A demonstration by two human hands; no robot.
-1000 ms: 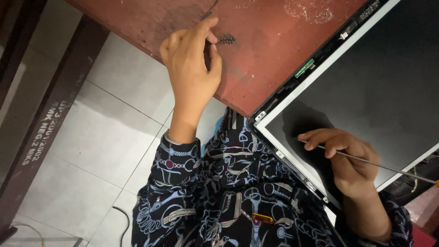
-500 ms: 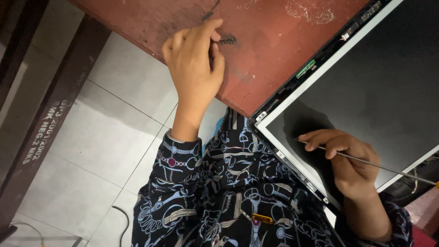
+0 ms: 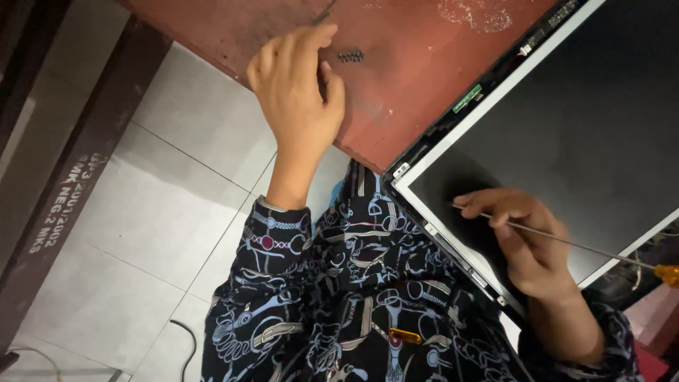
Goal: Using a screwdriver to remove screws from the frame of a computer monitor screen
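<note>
Setting: small electronics repair workshop. Evidence: worn, scratched red-brown desk point(image 3: 424, 78); bare flat display panel point(image 3: 566, 134) with exposed frame and circuit strip; loose screws point(image 3: 351, 55); long-shafted screwdriver point(image 3: 566, 244); pale tiled floor point(image 3: 170, 212).

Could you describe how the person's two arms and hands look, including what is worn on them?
Both hands are bare: no gloves, rings or watch can be seen on the left hand or the right hand. Each arm wears a long dark sleeve, black or deep navy, printed with pale blue and white line drawings and small red and orange accents. The left sleeve ends at the wrist in a patterned cuff.
</note>
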